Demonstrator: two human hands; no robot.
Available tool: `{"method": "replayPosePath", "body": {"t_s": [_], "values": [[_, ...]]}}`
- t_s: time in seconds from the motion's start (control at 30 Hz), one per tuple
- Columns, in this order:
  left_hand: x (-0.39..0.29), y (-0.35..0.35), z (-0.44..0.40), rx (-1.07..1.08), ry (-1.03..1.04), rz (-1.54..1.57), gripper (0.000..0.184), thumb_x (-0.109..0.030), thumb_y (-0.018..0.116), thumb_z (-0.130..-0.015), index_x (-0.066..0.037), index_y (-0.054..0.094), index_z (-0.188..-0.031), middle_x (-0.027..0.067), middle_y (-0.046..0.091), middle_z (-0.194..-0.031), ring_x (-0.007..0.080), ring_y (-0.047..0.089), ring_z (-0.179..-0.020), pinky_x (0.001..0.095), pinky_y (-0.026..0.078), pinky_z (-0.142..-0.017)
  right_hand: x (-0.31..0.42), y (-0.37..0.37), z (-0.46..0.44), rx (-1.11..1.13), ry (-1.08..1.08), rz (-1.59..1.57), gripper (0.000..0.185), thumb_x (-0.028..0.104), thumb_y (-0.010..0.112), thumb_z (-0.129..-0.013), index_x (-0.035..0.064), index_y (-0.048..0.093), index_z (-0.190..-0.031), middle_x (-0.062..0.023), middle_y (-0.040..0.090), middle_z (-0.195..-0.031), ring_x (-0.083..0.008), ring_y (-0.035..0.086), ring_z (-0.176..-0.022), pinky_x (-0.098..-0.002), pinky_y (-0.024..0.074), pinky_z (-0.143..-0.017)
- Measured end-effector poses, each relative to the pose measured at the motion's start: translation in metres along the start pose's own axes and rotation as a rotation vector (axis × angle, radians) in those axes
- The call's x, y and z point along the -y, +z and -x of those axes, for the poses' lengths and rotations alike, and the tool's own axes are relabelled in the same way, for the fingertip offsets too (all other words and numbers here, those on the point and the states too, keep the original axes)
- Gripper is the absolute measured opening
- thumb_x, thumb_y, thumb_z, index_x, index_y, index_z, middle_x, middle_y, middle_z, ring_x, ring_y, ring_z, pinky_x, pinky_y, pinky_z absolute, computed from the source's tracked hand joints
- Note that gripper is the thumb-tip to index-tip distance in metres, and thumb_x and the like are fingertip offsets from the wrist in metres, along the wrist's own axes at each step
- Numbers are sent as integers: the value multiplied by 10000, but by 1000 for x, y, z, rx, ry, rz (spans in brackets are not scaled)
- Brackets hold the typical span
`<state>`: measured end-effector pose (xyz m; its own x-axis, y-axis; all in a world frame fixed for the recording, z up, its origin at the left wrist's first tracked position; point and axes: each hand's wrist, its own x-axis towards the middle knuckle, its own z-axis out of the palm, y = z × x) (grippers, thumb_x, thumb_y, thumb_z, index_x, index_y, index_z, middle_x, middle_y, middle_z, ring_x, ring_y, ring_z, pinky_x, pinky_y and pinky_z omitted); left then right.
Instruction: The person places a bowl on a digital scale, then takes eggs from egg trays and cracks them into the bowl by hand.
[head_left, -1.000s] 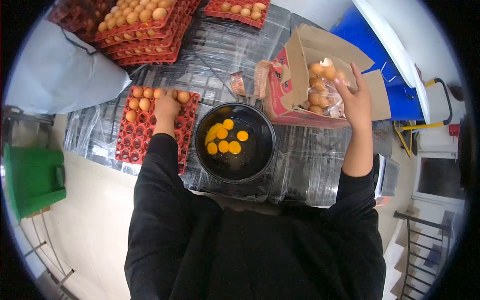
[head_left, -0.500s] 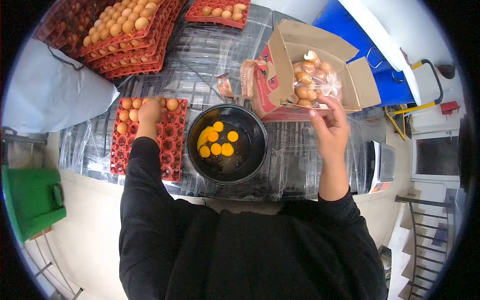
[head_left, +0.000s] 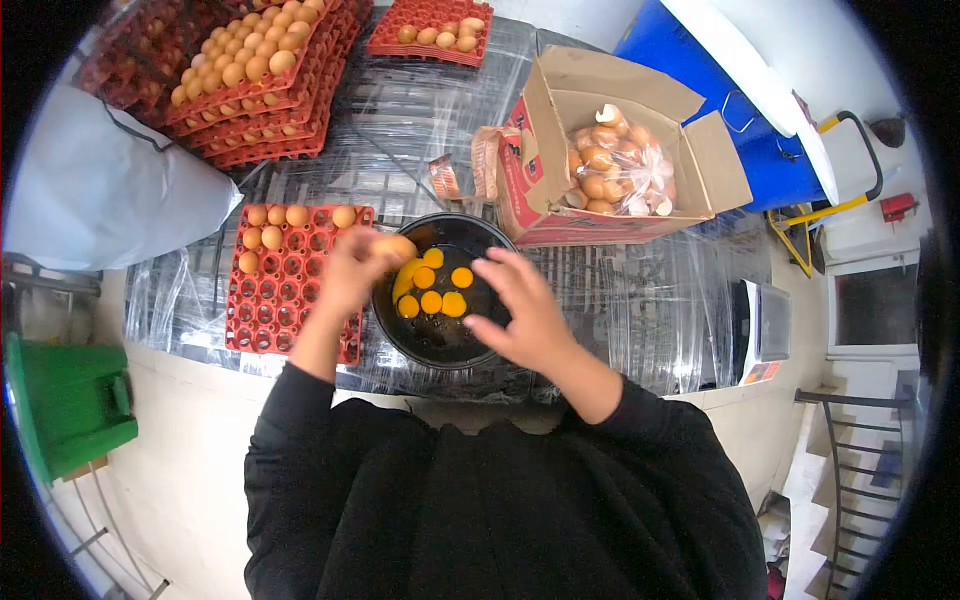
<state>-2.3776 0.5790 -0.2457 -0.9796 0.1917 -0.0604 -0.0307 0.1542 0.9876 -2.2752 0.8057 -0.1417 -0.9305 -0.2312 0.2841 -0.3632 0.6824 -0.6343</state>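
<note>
A brown egg (head_left: 394,246) is pinched in my left hand (head_left: 356,268), above the left rim of the black bowl (head_left: 440,361). Several yellow egg yolks (head_left: 432,301) lie in clear egg white inside that bowl. My right hand (head_left: 525,310) hovers over the bowl's right side, fingers spread and holding nothing. Left of the bowl, a red egg tray (head_left: 290,340) carries several whole eggs (head_left: 270,237) in its back rows, and its front cups are bare. To the right stands an open cardboard box (head_left: 580,228), where a clear plastic bag of eggshells (head_left: 625,165) sits.
Stacked red trays full of eggs (head_left: 245,70) rise at the back left, with another part-filled tray (head_left: 430,30) behind. A grey-white bag (head_left: 150,185) hangs over the left edge. Plastic wrap covers the table (head_left: 620,310). A green bin (head_left: 75,400) stands at lower left.
My left hand has lifted an egg from the tray and carried it right to the bowl. My right hand has come from beside the box down-left over the bowl.
</note>
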Motion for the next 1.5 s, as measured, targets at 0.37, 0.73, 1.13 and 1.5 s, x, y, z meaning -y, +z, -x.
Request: {"method": "replayPosePath", "body": {"t_s": [0.37, 0.73, 1.13, 1.5], "values": [[-95, 31, 126, 116, -496, 450, 205, -63, 555, -805, -23, 499, -998, 78, 588, -882, 139, 585, -745, 250, 497, -605, -7, 42, 64, 143, 38, -559, 380, 112, 593, -741, 65, 481, -1101, -95, 512, -991, -224, 543, -874, -326, 461, -729], [26, -114, 125, -670, -445, -601, 300, -249, 536, -817, 30, 644, -835, 152, 640, -766, 223, 609, -724, 324, 451, -672, -107, 20, 74, 31, 132, 128, 384, 140, 617, -729, 100, 495, -1091, -138, 487, -1032, -329, 527, -898, -408, 451, -752], [-54, -46, 93, -499, -230, -609, 174, -112, 601, -762, -41, 582, -920, 89, 606, -731, 209, 578, -654, 309, 451, -626, -103, 21, 66, 81, 160, 24, 362, 141, 607, -730, 88, 496, -1071, -157, 458, -1059, -365, 501, -945, -406, 435, -793], [-82, 81, 80, -6, 292, -561, 443, -140, 711, -637, -68, 563, -1049, 140, 572, -1014, 301, 543, -960, 361, 434, -845, -74, 6, 16, 216, 900, -1245, 383, 144, 559, -788, 75, 450, -1148, -55, 519, -818, -116, 483, -525, -249, 408, -435]]}}
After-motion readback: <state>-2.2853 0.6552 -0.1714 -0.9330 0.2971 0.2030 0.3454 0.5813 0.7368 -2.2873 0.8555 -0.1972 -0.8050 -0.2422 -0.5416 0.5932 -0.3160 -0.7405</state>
